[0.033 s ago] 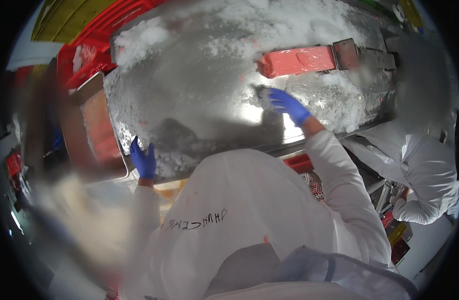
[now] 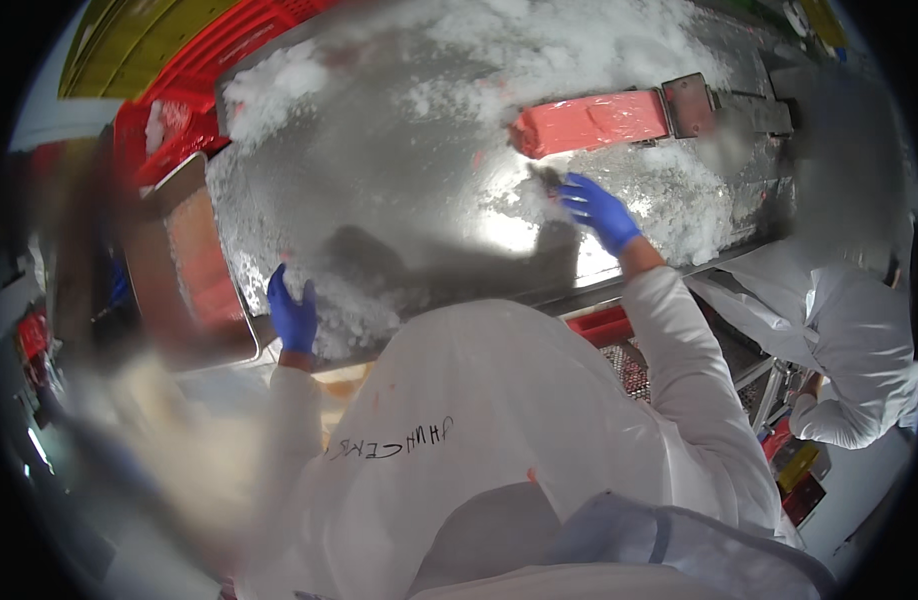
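Over the wet metal table [image 2: 399, 170], my right hand [image 2: 599, 212] in a blue glove reaches out from the near right. Its fingers are stretched and hold nothing that I can see. Just beyond the fingertips lies a long, shiny pink-red slab [image 2: 594, 122], apart from the hand. The slab's right end meets an upright metal plate [image 2: 689, 106]. My left hand [image 2: 294, 312], also gloved in blue, is at the table's near left, thumb and fingers apart with nothing between them. Beside it stands a metal-rimmed tub [image 2: 222, 220] with pink contents.
Crushed ice [image 2: 579, 45] covers the table's far side, with more near my left hand. Red crates [image 2: 184, 90] and a yellow crate [image 2: 139, 45] are at the far left. Another person in white [image 2: 829, 340] is at the right.
My right hand has shifted slightly to the right in the picture, away from the middle of the table. My left hand stays nearly where it was; the slab remains in place.
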Available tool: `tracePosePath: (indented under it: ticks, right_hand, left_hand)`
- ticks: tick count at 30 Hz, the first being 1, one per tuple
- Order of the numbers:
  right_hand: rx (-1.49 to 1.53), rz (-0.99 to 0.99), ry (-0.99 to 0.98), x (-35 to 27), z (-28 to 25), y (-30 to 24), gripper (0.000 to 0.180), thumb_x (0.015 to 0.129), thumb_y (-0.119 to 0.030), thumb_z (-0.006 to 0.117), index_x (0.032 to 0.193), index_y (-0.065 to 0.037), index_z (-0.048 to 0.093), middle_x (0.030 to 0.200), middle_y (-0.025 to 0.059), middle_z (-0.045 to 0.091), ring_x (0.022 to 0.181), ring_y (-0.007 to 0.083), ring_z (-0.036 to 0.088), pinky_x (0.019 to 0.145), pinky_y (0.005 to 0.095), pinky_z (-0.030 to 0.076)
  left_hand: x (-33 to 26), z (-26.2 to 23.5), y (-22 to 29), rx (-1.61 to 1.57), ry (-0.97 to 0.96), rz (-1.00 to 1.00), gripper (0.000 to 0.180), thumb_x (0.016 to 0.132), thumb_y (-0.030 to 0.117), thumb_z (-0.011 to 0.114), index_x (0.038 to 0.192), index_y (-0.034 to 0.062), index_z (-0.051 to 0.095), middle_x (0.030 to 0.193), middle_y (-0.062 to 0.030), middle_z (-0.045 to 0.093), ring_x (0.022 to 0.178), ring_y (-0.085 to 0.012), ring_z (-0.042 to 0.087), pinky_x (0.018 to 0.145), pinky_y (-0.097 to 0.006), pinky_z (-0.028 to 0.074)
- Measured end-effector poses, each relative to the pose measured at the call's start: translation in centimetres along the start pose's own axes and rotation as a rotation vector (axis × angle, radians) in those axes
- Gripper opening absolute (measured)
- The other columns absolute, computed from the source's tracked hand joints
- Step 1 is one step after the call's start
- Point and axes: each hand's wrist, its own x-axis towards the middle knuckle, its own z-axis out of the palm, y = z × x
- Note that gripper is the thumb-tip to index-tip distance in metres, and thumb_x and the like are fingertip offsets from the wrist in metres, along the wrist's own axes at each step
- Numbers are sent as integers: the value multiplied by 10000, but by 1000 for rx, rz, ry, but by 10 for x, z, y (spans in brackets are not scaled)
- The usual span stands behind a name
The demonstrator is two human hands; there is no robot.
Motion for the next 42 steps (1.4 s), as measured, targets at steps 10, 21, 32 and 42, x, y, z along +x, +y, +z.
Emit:
tracePosePath:
  ticks: [10, 21, 32, 42]
  right_hand:
    - [550, -81, -101, 69, 68, 96, 745, 1033, -412, 673, 1616, -78, 351, 1639, 125, 352, 1440, 325, 440, 1228, 446, 306]
    - [567, -32, 251, 47, -80, 5, 488, 1095, -349, 551, 1520, -111, 521, 1433, 81, 626, 1309, 246, 587, 1105, 418, 439]
    - [1069, -144, 277, 89, -40, -54, 448, 864, -214, 627, 1268, -20, 637, 1239, 195, 697, 1154, 341, 671, 1091, 487, 500]
    - [970, -140, 331, 77, -4, -36, 394, 842, -171, 556, 1148, 23, 711, 1167, 143, 745, 1149, 294, 661, 1088, 445, 493]
  left_hand:
    - [232, 121, 385, -476, -427, 532, 332, 1004, 229, 720, 1291, 62, 705, 1281, -160, 714, 1201, -282, 685, 1041, -386, 523]
    - [278, 260, 514, -562, -1025, 223, 728, 951, 516, 732, 1475, 34, 581, 1445, -191, 640, 1315, -309, 631, 1116, -396, 487]
    - [280, 281, 543, -412, -1427, 109, 767, 782, 596, 769, 1309, 48, 671, 1422, -194, 580, 1305, -321, 529, 1106, -413, 410]
    - [277, 262, 491, -547, -1441, 361, 445, 735, 495, 701, 896, 86, 770, 1030, -147, 684, 905, -293, 593, 862, -413, 491]
